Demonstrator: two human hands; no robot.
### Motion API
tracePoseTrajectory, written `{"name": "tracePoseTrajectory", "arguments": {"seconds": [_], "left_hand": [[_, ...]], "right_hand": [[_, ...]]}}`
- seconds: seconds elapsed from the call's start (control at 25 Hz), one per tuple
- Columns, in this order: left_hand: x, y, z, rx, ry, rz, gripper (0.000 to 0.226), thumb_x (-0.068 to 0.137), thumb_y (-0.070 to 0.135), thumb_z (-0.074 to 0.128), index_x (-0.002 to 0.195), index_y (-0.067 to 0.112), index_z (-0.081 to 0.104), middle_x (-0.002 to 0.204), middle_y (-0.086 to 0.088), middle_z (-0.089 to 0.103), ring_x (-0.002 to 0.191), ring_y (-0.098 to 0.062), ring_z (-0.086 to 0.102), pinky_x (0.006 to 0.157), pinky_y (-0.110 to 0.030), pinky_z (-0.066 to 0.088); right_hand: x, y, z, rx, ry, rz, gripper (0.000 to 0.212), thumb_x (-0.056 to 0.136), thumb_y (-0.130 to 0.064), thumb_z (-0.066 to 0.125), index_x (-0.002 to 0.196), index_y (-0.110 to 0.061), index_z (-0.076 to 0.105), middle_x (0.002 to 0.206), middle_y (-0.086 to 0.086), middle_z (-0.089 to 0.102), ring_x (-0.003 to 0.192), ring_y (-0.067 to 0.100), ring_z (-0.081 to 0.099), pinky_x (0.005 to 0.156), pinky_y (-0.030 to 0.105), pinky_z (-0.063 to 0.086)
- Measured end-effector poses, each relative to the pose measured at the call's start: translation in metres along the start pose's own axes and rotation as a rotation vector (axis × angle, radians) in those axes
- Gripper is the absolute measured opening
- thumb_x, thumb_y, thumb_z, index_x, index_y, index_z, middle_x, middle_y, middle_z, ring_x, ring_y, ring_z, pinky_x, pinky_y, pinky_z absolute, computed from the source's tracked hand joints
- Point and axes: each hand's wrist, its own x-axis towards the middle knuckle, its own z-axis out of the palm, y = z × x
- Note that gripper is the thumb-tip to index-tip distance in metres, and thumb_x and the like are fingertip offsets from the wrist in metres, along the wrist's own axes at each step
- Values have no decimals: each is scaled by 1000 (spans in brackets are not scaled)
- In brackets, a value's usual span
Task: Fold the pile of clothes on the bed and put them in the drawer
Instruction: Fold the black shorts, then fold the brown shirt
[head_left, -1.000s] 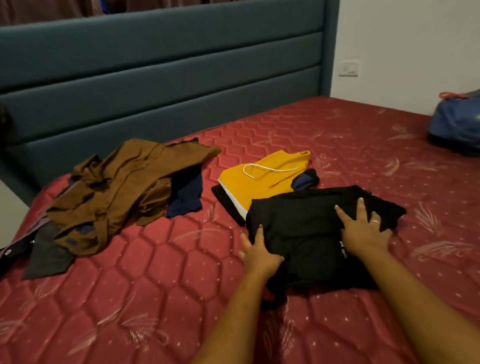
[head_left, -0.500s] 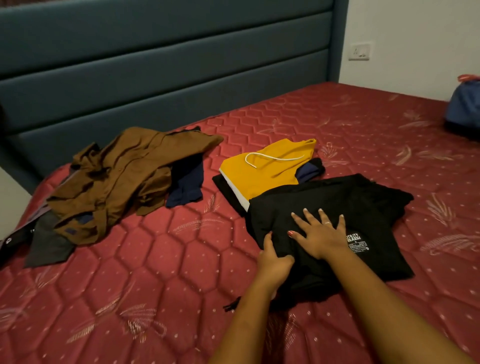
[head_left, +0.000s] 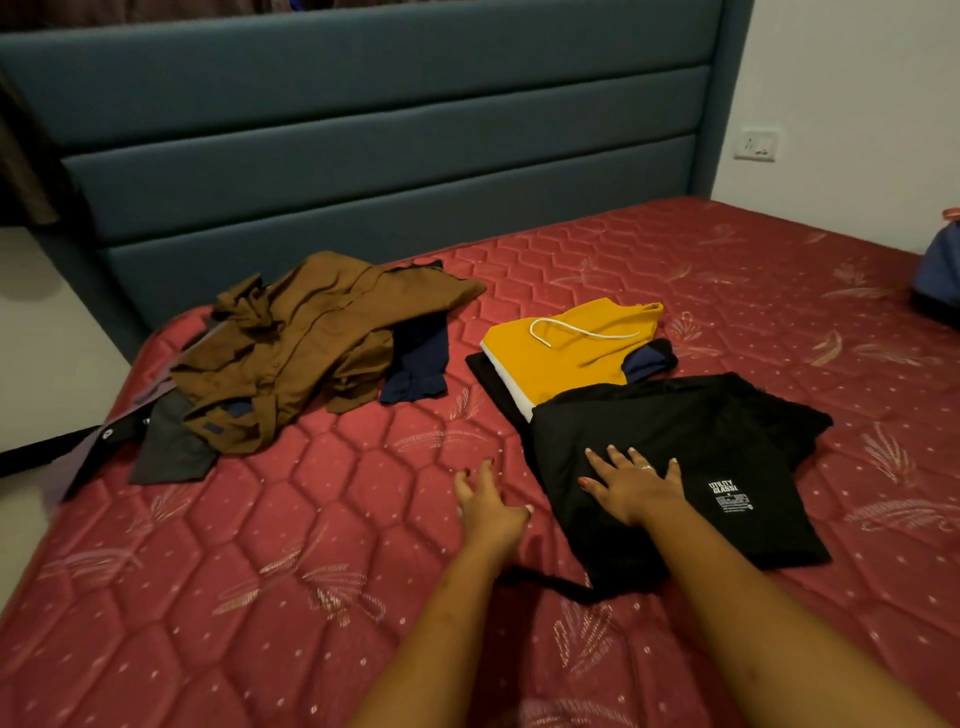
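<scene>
A folded black garment (head_left: 691, 441) with a white printed label lies on the red mattress (head_left: 322, 519). My right hand (head_left: 631, 486) presses flat on its left part, fingers spread. My left hand (head_left: 488, 506) hovers just left of the garment over bare mattress, fingers relaxed and holding nothing. Behind the black garment sits a folded yellow garment (head_left: 566, 348) with a white drawstring, stacked on dark folded pieces. At the left, a loose pile has a brown shirt (head_left: 311, 343) on top, a navy piece (head_left: 418, 364) and a grey piece (head_left: 171, 447).
A blue padded headboard (head_left: 363, 156) runs along the far side of the bed. A blue bag (head_left: 940, 275) sits at the right edge of the mattress. A wall socket (head_left: 756, 144) is on the white wall. No drawer is in view.
My left hand has come off the black garment's edge and moved left over the mattress. My right hand slid from the garment's right side to its left part and stays flat.
</scene>
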Motion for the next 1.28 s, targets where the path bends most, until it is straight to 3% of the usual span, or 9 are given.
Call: {"name": "tracePoseTrajectory", "arguments": {"seconds": [0.24, 0.68, 0.8, 0.96, 1.04, 1.12, 1.2, 1.28], "left_hand": [[5, -39, -101, 13, 175, -95, 76, 80, 17, 72, 146, 23, 34, 156, -12, 9, 136, -39, 30, 110, -40, 33], [0, -164, -314, 33, 460, -168, 72, 78, 21, 75, 141, 19, 41, 151, -18, 20, 138, -38, 26, 112, -36, 23], [6, -227, -361, 147, 458, -182, 70, 80, 21, 72, 143, 18, 39, 149, -19, 28, 136, -38, 29, 110, -35, 22], [22, -291, -384, 275, 338, -139, 75, 85, 30, 67, 148, 17, 30, 153, -14, 29, 138, -33, 29, 111, -36, 23], [35, -308, -384, 364, 275, -97, 82, 85, 53, 58, 151, 22, 22, 158, -5, 21, 142, -26, 21, 115, -39, 19], [46, -313, -384, 457, 238, -101, 101, 68, 81, 29, 153, 29, 13, 161, 5, 9, 146, -21, 9, 117, -44, 8], [58, -318, -386, 533, 230, -100, 112, 53, 83, 7, 153, 33, 7, 161, 10, 2, 147, -19, 2, 116, -47, 3], [66, -321, -387, 559, 220, -90, 112, 51, 83, 5, 152, 35, 6, 161, 11, 0, 147, -19, -1, 116, -49, 2]], "right_hand": [[-33, -90, -20, 72, -24, -167, 61, 98, -59, 23, 152, -40, 2, 162, -6, 1, 149, 20, -3, 112, 63, -3], [-46, -330, -21, -35, -11, -481, 72, 96, -48, 47, 152, -41, 2, 162, -4, 3, 149, 22, 4, 113, 60, 5], [-32, -397, -4, -63, -24, -527, 72, 95, -44, 48, 152, -40, 5, 162, -2, 4, 148, 22, 5, 114, 58, 8], [6, -460, 17, -75, 1, -509, 63, 97, -42, 42, 152, -39, 11, 162, -2, 0, 148, 27, 7, 115, 56, 13], [34, -482, 19, -154, 49, -452, 57, 97, -33, 43, 150, -35, 23, 161, -6, -9, 145, 32, 15, 112, 53, 22], [58, -498, 18, -279, 104, -426, 46, 95, -19, 41, 141, -24, 43, 160, -10, -15, 135, 34, 31, 106, 46, 34], [77, -509, 19, -300, 100, -403, 40, 96, -10, 38, 134, -14, 50, 160, -9, -14, 128, 32, 40, 98, 42, 39], [93, -515, 21, -274, 107, -391, 41, 96, -7, 37, 137, -7, 43, 161, 3, 0, 129, 33, 39, 101, 41, 38]]}}
